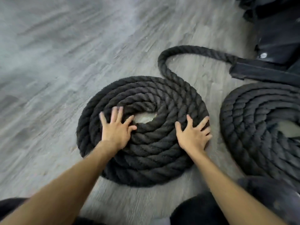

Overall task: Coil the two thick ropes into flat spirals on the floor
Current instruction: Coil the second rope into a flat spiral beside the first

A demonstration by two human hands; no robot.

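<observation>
A thick black rope lies coiled in a flat spiral (151,153) on the grey floor, with a small gap of bare floor at its centre. Its free tail (168,65) loops up and right to a black metal frame. My left hand (116,127) presses flat on the spiral's left inner turns with fingers spread. At the spiral's right edge my right hand (194,135) rests with spread fingers over the outer turn. A second black rope spiral (253,127) lies to the right, partly cut off by the frame edge.
A black metal frame base (266,72) with a bolt stands at the upper right, where the rope tail ends. Grey wood-look floor (65,62) stretches to the left and back. My dark-clothed knees (199,210) show at the bottom.
</observation>
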